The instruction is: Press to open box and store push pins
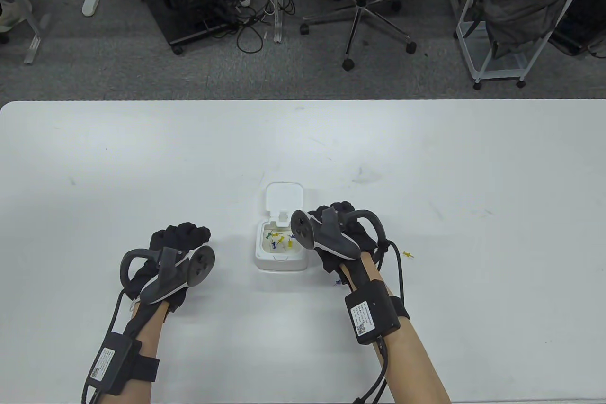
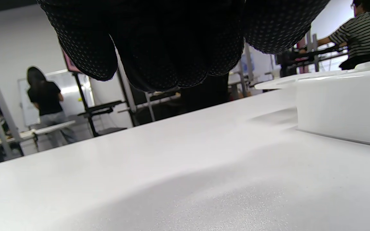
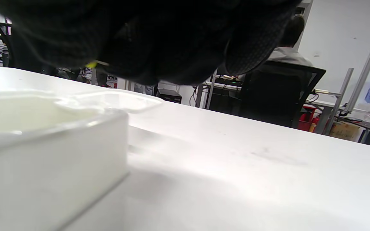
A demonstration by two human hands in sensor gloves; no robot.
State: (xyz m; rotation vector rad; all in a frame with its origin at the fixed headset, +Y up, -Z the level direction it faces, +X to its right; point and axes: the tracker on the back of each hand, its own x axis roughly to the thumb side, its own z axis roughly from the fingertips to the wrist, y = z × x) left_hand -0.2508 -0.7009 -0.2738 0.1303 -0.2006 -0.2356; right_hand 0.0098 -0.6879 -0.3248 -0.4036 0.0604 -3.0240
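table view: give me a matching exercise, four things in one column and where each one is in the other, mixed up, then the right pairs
Things:
1. box lid
2. yellow push pin
3. left hand
4. right hand

Places:
a. lying loose on the table, to the right of the right hand
b. flipped open, behind the box
c. close beside the box's right side
d. on the table to the left of the box, apart from it

Pairs: 1-b, 2-a, 3-d, 4-c
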